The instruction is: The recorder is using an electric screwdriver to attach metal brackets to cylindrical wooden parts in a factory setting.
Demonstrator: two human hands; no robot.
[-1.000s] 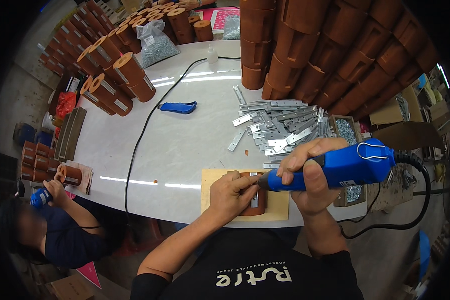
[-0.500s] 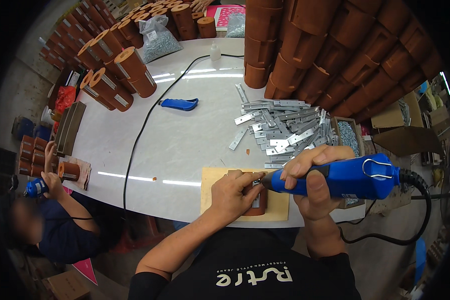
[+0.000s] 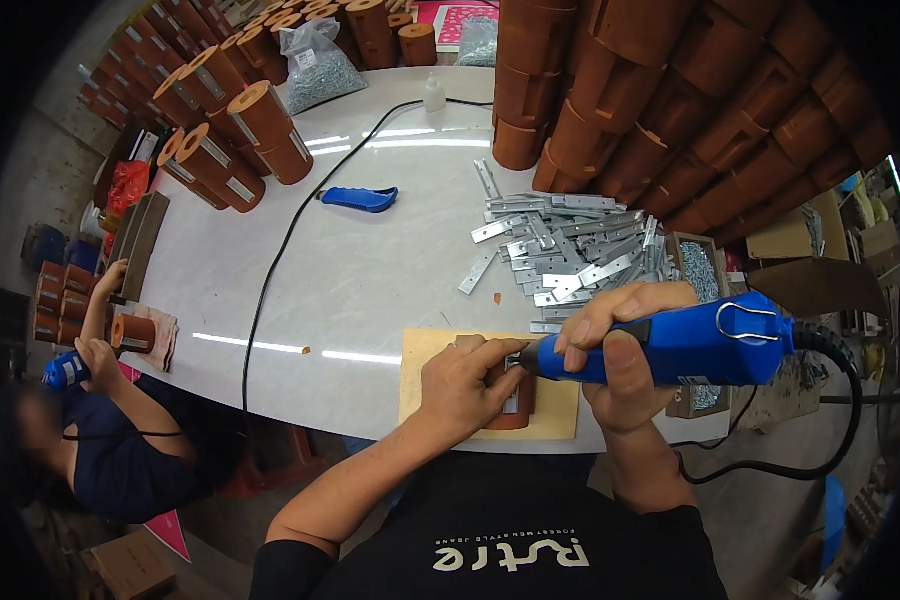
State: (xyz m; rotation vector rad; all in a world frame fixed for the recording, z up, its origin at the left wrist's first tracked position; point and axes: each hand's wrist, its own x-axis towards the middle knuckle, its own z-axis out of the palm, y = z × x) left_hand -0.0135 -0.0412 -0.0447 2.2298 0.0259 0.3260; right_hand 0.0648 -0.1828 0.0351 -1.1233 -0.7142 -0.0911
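Observation:
My right hand (image 3: 620,365) is wrapped around a blue corded electric screwdriver (image 3: 705,345), held level with its dark tip pointing left. Under that tip lies a short reddish-brown cylinder (image 3: 513,418) with a metal strip (image 3: 511,404) along its upper side. My left hand (image 3: 460,385) is closed over the cylinder, its thumb and forefinger right beside the tip. Any screw there is hidden by the fingers. Beneath the cylinder is a flat yellow board (image 3: 558,425) at the table's near edge.
Beyond my right hand lies a pile of metal strips (image 3: 580,250), beside a box of screws (image 3: 698,265). Stacked brown cylinders (image 3: 610,90) rise behind. A black cable (image 3: 280,250) crosses the table (image 3: 370,290) near a blue cutter (image 3: 360,199). At left, a co-worker (image 3: 135,440) holds another blue tool.
The screwdriver's rear end has shifted slightly left and up, while its tip stays by my left fingers. The whole view has tilted a little. The co-worker's arm has moved slightly.

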